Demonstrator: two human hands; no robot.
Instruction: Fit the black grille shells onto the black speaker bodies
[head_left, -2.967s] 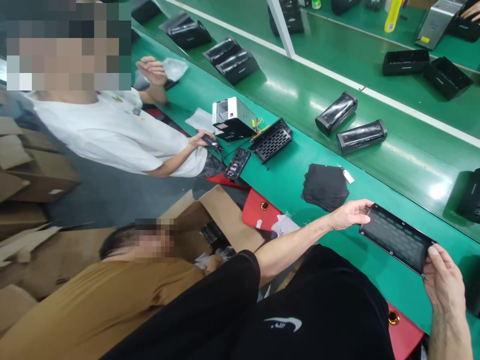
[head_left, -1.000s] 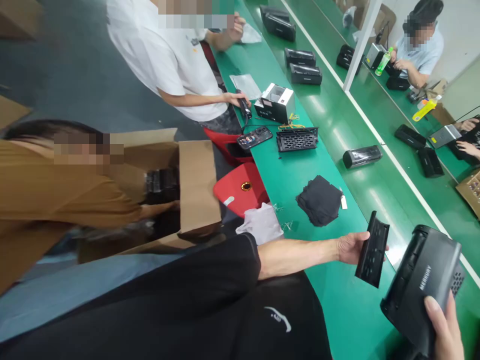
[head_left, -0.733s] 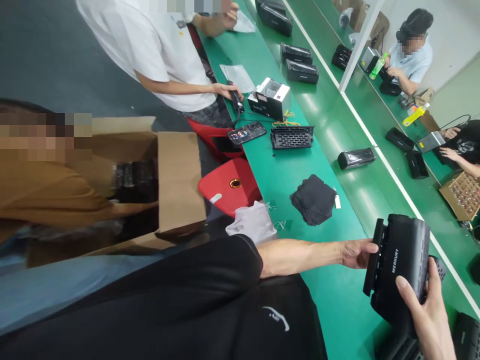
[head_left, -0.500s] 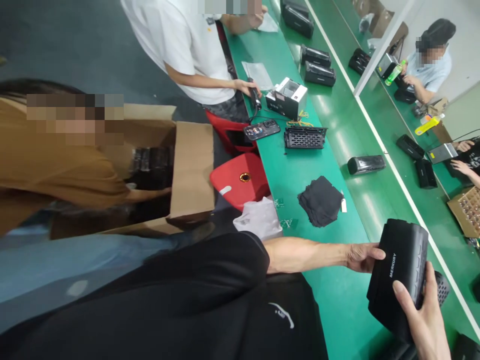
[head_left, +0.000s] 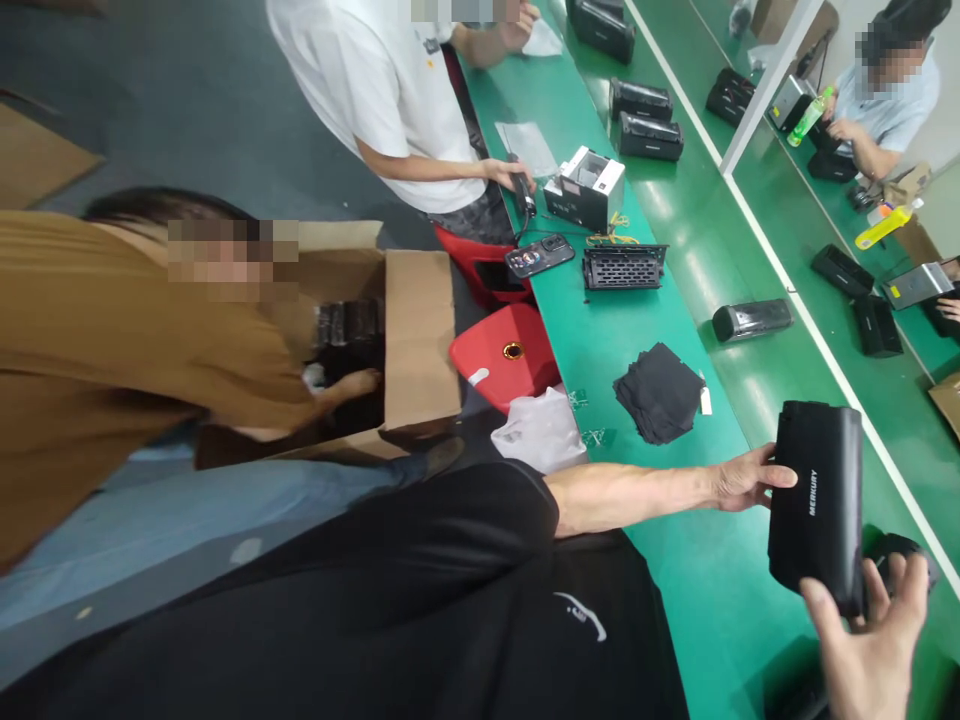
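A black speaker housing (head_left: 819,505) with white "MERKURY" lettering is held between both hands above the green bench (head_left: 675,590). My left hand (head_left: 746,478) grips its near top end, thumb across the edge. My right hand (head_left: 870,640) clasps its lower end from below, fingers curled round it. A stack of black cloth squares (head_left: 660,392) lies just beyond my left hand. The grille panel seen before is out of sight.
A black grille (head_left: 624,267), a phone (head_left: 539,256) and a white box (head_left: 586,186) lie further up the bench by a person in white. A black speaker (head_left: 751,320) rides the belt. Left, a person in brown reaches into a cardboard box (head_left: 409,340). Red stools (head_left: 506,355) stand beside the bench.
Three seconds ago both hands held a flat grille panel. Then my right hand brought up the housing, the panel went onto it, and both hands now grip the closed housing, turned upright.
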